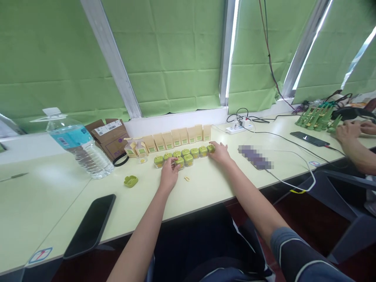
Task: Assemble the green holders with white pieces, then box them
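Note:
Small clear containers with green lids stand in two short rows on the table. My left hand point(169, 174) has its fingers curled around a green-lidded container point(179, 161) at the front. At the right end of the back row, my right hand point(220, 153) has its fingers against another green-lidded container point(210, 148), partly hidden by them. Just in front of the rows lies a small yellow piece point(187, 179). A loose green lid point(131, 181) sits to the left, and a clear container without a lid point(142, 160) is behind it.
Behind the containers stands a line of small cardboard boxes point(160, 143). A water bottle point(80, 145), a brown carton point(110, 137) and a phone point(91, 225) are on the left. To the right are a power strip point(239, 127), cables and another person's hands point(349, 131).

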`<state>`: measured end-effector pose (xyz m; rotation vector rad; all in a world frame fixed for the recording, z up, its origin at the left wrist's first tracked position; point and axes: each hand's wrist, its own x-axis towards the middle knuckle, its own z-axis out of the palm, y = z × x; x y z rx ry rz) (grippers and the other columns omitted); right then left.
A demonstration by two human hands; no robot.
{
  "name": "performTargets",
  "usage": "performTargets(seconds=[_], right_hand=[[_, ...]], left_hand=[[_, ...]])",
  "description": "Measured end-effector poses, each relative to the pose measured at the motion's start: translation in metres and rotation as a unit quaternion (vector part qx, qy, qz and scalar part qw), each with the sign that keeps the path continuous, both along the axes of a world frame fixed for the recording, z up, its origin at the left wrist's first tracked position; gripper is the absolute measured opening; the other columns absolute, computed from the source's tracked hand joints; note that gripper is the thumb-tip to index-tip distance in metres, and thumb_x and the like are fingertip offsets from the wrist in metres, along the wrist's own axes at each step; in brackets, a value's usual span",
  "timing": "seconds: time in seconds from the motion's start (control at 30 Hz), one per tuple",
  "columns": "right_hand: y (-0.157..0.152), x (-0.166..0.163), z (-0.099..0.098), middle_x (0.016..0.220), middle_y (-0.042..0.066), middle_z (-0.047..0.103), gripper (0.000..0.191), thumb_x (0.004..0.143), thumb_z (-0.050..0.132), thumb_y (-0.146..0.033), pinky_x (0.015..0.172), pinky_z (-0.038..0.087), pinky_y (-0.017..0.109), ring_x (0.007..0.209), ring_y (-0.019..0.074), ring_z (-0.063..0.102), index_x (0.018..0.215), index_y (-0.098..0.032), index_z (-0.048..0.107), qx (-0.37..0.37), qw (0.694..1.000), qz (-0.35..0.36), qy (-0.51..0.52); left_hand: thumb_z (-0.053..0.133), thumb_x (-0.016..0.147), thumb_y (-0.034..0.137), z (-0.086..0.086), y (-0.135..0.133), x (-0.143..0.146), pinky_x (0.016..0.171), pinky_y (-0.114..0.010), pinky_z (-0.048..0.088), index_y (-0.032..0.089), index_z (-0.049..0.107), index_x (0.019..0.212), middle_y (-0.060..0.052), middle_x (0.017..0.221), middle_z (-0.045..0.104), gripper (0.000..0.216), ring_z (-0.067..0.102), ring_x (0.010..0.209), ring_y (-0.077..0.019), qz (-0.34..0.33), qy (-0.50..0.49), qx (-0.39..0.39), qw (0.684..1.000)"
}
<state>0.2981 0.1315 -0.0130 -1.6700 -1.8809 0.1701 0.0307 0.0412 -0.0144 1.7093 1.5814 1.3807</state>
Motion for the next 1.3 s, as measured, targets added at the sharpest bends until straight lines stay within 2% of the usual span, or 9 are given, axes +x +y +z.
performTargets(seconds=[0.07, 0.17, 0.3, 0.43, 0.53, 0.77, 0.97, 1.2, 1.3], right_hand=[[0.001, 0.001, 0.002, 0.115, 0.010, 0.071, 0.048, 0.079, 0.071, -0.024, 0.112, 0.025, 0.063, 0.125, 0.0358, 0.053, 0.125, -0.024, 0.059, 0.020, 1.000, -0.004, 0.002], [-0.003, 0.006, 0.008, 0.107, 0.009, 0.069, 0.044, 0.076, 0.074, -0.030, 0.104, 0.040, 0.051, 0.108, 0.0302, 0.060, 0.118, -0.023, 0.061, 0.070, 0.997, -0.001, 0.041], [-0.016, 0.005, 0.016, 0.111, 0.008, 0.067, 0.050, 0.074, 0.078, -0.039, 0.091, 0.049, 0.040, 0.103, 0.0266, 0.062, 0.118, -0.024, 0.061, 0.130, 0.982, 0.076, 0.111], [-0.030, -0.007, 0.021, 0.107, 0.005, 0.069, 0.046, 0.072, 0.082, -0.042, 0.080, 0.051, 0.033, 0.090, 0.0211, 0.064, 0.111, -0.025, 0.064, 0.090, 0.966, 0.216, 0.112], [-0.035, -0.016, 0.023, 0.100, 0.002, 0.071, 0.048, 0.067, 0.087, -0.039, 0.077, 0.050, 0.031, 0.083, 0.0190, 0.064, 0.107, -0.024, 0.065, 0.050, 0.961, 0.259, 0.082], [-0.039, -0.028, 0.024, 0.101, 0.004, 0.070, 0.055, 0.066, 0.090, -0.040, 0.072, 0.046, 0.030, 0.087, 0.0219, 0.065, 0.112, -0.024, 0.065, 0.008, 0.977, 0.215, -0.005], [-0.041, -0.038, 0.023, 0.119, 0.008, 0.063, 0.059, 0.068, 0.089, -0.045, 0.074, 0.047, 0.031, 0.097, 0.0254, 0.065, 0.118, -0.026, 0.065, 0.005, 0.985, 0.163, -0.048], [-0.039, -0.038, 0.019, 0.118, 0.006, 0.061, 0.067, 0.068, 0.089, -0.044, 0.079, 0.050, 0.033, 0.097, 0.0234, 0.066, 0.126, -0.028, 0.059, 0.003, 0.988, 0.158, 0.001], [-0.036, -0.031, 0.021, 0.110, 0.004, 0.064, 0.058, 0.071, 0.087, -0.045, 0.079, 0.050, 0.031, 0.089, 0.0194, 0.066, 0.119, -0.026, 0.061, 0.016, 0.987, 0.154, 0.039]], left_hand=[[0.062, 0.085, 0.015, -0.001, 0.000, -0.001, 0.098, -0.045, 0.053, 0.018, 0.060, 0.106, -0.011, 0.116, 0.064, 0.021, 0.068, 0.099, -0.0213, -0.001, 0.006, 0.004, 1.000], [0.063, 0.083, 0.013, -0.002, 0.001, -0.001, 0.099, -0.046, 0.053, 0.019, 0.060, 0.103, -0.011, 0.114, 0.065, 0.021, 0.067, 0.104, -0.0232, 0.001, 0.020, 0.006, 1.000], [0.062, 0.084, 0.012, -0.004, 0.002, -0.002, 0.097, -0.047, 0.054, 0.019, 0.060, 0.104, -0.011, 0.114, 0.065, 0.021, 0.068, 0.102, -0.0235, -0.001, 0.026, 0.007, 1.000], [0.063, 0.084, 0.013, -0.007, 0.003, -0.003, 0.097, -0.047, 0.054, 0.019, 0.060, 0.105, -0.010, 0.112, 0.063, 0.022, 0.068, 0.099, -0.0222, 0.000, 0.028, 0.015, 1.000], [0.064, 0.084, 0.013, -0.009, 0.004, -0.003, 0.098, -0.046, 0.054, 0.019, 0.062, 0.106, -0.009, 0.110, 0.060, 0.023, 0.067, 0.096, -0.0206, 0.013, 0.036, 0.022, 0.999], [0.065, 0.084, 0.015, -0.009, 0.003, -0.002, 0.099, -0.046, 0.053, 0.019, 0.063, 0.107, -0.008, 0.106, 0.055, 0.023, 0.064, 0.095, -0.0203, 0.027, 0.058, 0.030, 0.998], [0.065, 0.083, 0.015, -0.003, -0.002, -0.001, 0.097, -0.045, 0.053, 0.020, 0.064, 0.105, -0.009, 0.107, 0.058, 0.022, 0.064, 0.094, -0.0219, 0.029, 0.071, 0.032, 0.997], [0.064, 0.084, 0.016, -0.001, -0.004, 0.001, 0.099, -0.045, 0.050, 0.020, 0.064, 0.109, -0.009, 0.108, 0.057, 0.026, 0.064, 0.096, -0.0220, 0.039, 0.095, 0.017, 0.995], [0.062, 0.084, 0.017, 0.001, -0.007, 0.002, 0.098, -0.044, 0.050, 0.020, 0.065, 0.108, -0.009, 0.107, 0.057, 0.025, 0.064, 0.096, -0.0218, 0.040, 0.089, 0.028, 0.995]])
